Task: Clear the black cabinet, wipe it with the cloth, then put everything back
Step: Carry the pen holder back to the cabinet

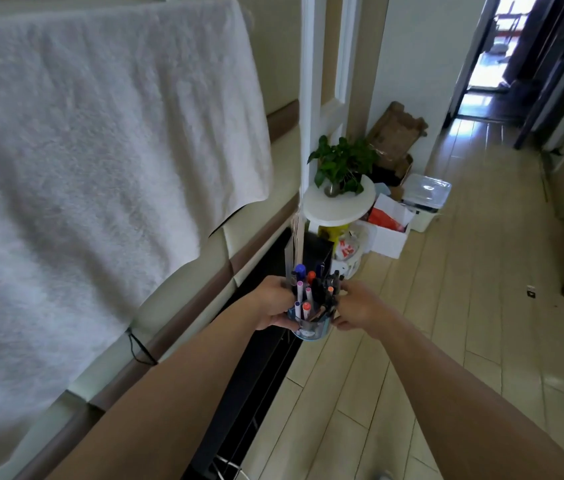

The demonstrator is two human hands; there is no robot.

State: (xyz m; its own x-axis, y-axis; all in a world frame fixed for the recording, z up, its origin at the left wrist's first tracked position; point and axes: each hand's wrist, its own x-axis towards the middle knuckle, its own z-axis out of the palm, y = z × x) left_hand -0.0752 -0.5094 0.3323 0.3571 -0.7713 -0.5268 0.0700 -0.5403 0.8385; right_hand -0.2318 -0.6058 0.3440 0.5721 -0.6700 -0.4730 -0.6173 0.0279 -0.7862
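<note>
Cabinet: black cabinet (256, 375) runs along the wall under the forearms; the stretch of top I can see carries nothing.
Cable: a dark cable (138, 348) hangs at the wall just above it.
Left hand: left hand (275, 303) has its fingers curled round the left side of the pen holder (310, 329).
Right hand: right hand (356, 311) grips the holder's right side between fingers and thumb.
Holder: upright, crammed with markers (308, 292), held in the air over the cabinet's far front edge; not resting on it.
Towel: a large white towel (83, 150) is draped at the left; I cannot tell whether it is the wiping cloth.
Beyond: potted plant (342, 164) on a white round stand (339, 202) past the cabinet's end, then a white box (387, 240).
Progress: judged mid-transfer of one item. The frame does not settle whether this is clearing or returning. No cloth is in either hand, so no wiping is under way.
</note>
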